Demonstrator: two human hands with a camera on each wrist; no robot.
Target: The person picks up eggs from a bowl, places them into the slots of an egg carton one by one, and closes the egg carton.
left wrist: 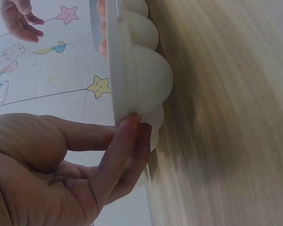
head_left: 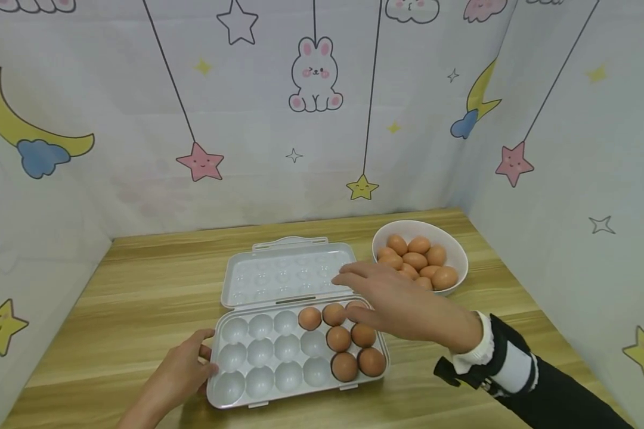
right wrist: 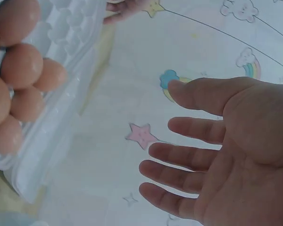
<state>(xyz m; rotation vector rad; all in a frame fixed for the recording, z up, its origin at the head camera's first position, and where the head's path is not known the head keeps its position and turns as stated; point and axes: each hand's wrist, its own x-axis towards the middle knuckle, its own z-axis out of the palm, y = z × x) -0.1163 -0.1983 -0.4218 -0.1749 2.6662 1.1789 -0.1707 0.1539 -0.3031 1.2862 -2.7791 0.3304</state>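
Observation:
A white plastic egg box lies open on the table with rounded cups. Several brown eggs fill cups at its right end, while the cups on the left are empty. My left hand grips the box's left edge; in the left wrist view the thumb is at the rim and the fingertips press the cups from outside. Above the right back corner of the box hovers my right hand, partly covering an egg. The right wrist view shows its fingers spread and holding nothing.
The box's clear-white lid is folded back flat behind it. At the back right stands a white bowl with several more brown eggs. A printed cloth hangs around the wooden table.

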